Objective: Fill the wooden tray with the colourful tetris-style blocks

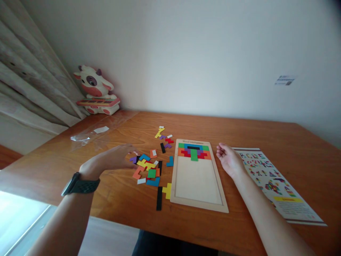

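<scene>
The puzzle board (197,183) is on the table (239,131), right of centre. Left to right, I see the left hand (120,157) at many loose pieces (151,173), whether gripping one I can't tell; the board, laid only across its top, mostly bare below; the right hand (229,160), loosely curled, holding nothing, near a printed sheet (283,190).

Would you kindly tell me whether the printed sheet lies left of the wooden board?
No, the printed sheet lies right of the wooden board.
</scene>
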Tool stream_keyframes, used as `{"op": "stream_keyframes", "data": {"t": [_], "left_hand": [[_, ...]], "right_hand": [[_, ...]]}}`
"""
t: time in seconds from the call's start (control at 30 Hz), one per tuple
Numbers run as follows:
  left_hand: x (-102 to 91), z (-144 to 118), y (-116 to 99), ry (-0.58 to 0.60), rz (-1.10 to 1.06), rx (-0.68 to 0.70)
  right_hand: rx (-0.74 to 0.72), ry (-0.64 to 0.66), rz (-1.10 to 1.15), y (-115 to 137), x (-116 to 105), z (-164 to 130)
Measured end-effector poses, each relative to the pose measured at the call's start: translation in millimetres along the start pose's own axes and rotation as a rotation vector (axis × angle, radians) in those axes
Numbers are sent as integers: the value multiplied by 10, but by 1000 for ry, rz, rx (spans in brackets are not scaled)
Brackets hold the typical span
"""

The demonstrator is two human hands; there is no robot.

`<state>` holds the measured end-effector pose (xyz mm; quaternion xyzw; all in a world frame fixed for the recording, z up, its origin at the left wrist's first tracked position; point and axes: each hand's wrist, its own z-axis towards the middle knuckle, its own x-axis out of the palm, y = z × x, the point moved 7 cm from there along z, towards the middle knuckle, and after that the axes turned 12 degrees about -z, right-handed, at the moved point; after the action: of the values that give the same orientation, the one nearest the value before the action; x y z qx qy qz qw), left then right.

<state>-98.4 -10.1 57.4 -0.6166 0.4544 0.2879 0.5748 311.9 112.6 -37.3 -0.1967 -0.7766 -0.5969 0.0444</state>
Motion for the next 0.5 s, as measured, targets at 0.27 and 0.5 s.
{"op": "stream_keyframes", "data": {"t": [0.27, 0.5], "left_hand": [[308, 148, -324, 102, -73, 222], [369, 366, -359, 198, -100, 164]], "right_hand": [[-30, 9, -16, -11, -11, 20], [-63, 20, -66, -8, 2, 29]]}}
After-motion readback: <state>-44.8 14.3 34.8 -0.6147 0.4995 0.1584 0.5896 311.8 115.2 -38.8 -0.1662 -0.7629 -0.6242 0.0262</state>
